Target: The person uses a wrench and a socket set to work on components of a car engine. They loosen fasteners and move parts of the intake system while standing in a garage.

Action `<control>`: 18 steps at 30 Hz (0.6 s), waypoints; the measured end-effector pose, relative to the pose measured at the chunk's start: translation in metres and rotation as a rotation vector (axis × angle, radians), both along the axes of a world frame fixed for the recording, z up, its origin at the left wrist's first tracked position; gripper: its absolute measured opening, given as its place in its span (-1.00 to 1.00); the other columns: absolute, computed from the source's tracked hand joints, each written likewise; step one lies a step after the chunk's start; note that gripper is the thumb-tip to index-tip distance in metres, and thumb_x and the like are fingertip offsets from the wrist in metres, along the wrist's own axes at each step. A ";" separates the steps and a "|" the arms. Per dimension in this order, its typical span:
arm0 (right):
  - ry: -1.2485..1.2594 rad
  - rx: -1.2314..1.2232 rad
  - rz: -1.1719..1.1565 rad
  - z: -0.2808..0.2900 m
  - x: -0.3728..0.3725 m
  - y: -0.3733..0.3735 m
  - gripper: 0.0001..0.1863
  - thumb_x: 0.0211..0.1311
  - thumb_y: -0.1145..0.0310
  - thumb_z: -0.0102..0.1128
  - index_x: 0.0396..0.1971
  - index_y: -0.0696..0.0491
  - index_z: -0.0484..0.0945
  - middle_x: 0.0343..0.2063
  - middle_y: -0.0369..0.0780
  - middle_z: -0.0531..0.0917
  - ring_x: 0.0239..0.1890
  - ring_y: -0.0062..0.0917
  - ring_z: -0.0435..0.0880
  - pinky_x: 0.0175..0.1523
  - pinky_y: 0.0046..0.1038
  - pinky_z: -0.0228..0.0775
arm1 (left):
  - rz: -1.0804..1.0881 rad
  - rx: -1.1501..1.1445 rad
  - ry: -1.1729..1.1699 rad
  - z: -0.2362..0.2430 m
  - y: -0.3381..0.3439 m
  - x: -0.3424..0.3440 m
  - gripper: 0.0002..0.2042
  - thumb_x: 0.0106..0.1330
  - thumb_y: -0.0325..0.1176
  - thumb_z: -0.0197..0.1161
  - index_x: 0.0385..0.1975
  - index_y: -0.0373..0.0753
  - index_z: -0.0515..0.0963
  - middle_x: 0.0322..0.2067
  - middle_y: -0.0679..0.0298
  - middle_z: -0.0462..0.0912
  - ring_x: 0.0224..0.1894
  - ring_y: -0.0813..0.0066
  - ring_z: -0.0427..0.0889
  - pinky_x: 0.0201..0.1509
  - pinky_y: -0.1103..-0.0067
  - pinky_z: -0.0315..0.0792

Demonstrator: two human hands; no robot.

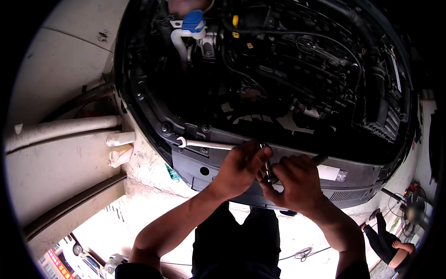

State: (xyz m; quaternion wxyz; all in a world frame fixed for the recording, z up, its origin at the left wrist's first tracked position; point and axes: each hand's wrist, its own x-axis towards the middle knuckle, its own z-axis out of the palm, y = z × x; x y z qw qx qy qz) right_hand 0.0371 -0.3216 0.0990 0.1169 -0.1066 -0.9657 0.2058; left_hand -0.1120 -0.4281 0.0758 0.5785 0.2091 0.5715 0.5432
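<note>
Over the front edge of an open car engine bay, my two hands are close together around a shiny metal socket tool (266, 166). My left hand (235, 168) is closed, its thumb and fingers gripping the upper end of the metal piece. Wrapped round the lower end is my right hand (298, 179). A dark handle-like end (320, 159) sticks out past its knuckles; the fingers hide most of the tool. Just left of my left hand, a silver open-ended wrench (204, 144) lies on the grey front panel (190, 160), its other end hidden behind that hand.
The engine (302, 51) fills the far side, with a blue-capped white filler neck (193, 22) at far left. White pipes (65, 132) run along the left. A cable (304, 254) lies on the floor. Another person (388, 246) is at the lower right.
</note>
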 end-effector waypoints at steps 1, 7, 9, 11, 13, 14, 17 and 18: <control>-0.005 -0.078 0.049 0.010 -0.001 -0.029 -0.72 0.02 0.14 0.32 -0.50 0.03 0.50 -0.60 -0.28 0.48 -0.56 -0.47 0.49 -0.35 -0.38 0.28 | 0.045 0.011 0.019 0.006 -0.037 0.007 -0.70 0.49 -0.18 0.10 -0.27 -0.36 0.49 -0.55 0.35 0.55 -0.42 0.65 0.56 -0.33 0.64 0.49; -0.050 -0.652 0.047 0.009 -0.012 -0.193 -0.74 0.05 0.23 0.24 -0.47 0.14 0.51 -0.64 -0.15 0.49 -0.62 -0.26 0.50 -0.46 -0.31 0.33 | 0.522 -0.071 -0.561 0.027 -0.200 0.049 -0.64 0.56 -0.12 -0.12 -0.15 -0.29 0.51 -0.30 0.36 0.53 -0.20 0.64 0.44 -0.03 0.61 0.32; -0.049 -0.851 -0.124 -0.003 -0.033 -0.244 -0.76 0.10 0.28 0.20 -0.52 0.17 0.48 -0.67 -0.11 0.49 -0.65 -0.23 0.50 -0.51 -0.35 0.29 | 0.666 0.027 -0.677 0.005 -0.243 0.041 -0.66 0.56 -0.13 -0.11 -0.17 -0.28 0.51 -0.31 0.37 0.52 -0.20 0.63 0.44 -0.03 0.61 0.33; -0.161 -0.924 -0.132 -0.036 -0.055 -0.289 -0.75 0.12 0.30 0.17 -0.57 0.17 0.46 -0.69 -0.09 0.48 -0.66 -0.23 0.49 -0.53 -0.36 0.26 | 0.831 0.101 -0.843 -0.022 -0.285 0.025 -0.68 0.55 -0.13 -0.10 -0.24 -0.24 0.49 -0.34 0.39 0.49 -0.22 0.61 0.43 -0.06 0.63 0.33; -0.389 -0.958 -0.167 -0.060 -0.076 -0.334 -0.70 0.15 0.34 0.11 -0.71 0.16 0.38 -0.77 -0.09 0.42 -0.70 -0.26 0.49 -0.57 -0.35 0.20 | 1.194 0.200 -0.916 -0.069 -0.335 0.001 -0.72 0.54 -0.15 -0.05 -0.24 -0.22 0.49 -0.41 0.42 0.46 -0.28 0.60 0.42 -0.09 0.67 0.31; -0.234 -0.875 -0.138 -0.065 -0.090 -0.364 -0.68 0.15 0.35 0.08 -0.75 0.14 0.36 -0.81 -0.10 0.38 -0.74 -0.28 0.45 -0.59 -0.34 0.16 | 1.361 0.410 -0.921 -0.112 -0.366 -0.020 -0.73 0.54 -0.16 -0.03 -0.23 -0.22 0.49 -0.43 0.42 0.45 -0.29 0.60 0.42 -0.08 0.68 0.30; -0.471 -1.068 -0.208 -0.147 -0.089 -0.432 -0.67 0.21 0.30 0.10 -0.70 0.14 0.41 -0.81 -0.18 0.38 -0.75 -0.47 0.40 -0.58 -0.41 0.15 | 1.133 -0.274 -0.269 -0.234 -0.445 -0.054 -0.71 0.47 -0.15 0.11 -0.19 -0.28 0.58 -0.45 0.40 0.58 -0.33 0.55 0.52 -0.12 0.62 0.37; -0.500 -1.059 -0.215 -0.181 -0.092 -0.450 -0.67 0.21 0.30 0.10 -0.70 0.14 0.41 -0.81 -0.18 0.38 -0.75 -0.47 0.40 -0.58 -0.41 0.15 | 0.928 -0.450 -0.173 -0.276 -0.466 -0.057 -0.68 0.44 -0.13 0.15 -0.18 -0.30 0.62 -0.46 0.36 0.65 -0.36 0.53 0.56 -0.16 0.59 0.40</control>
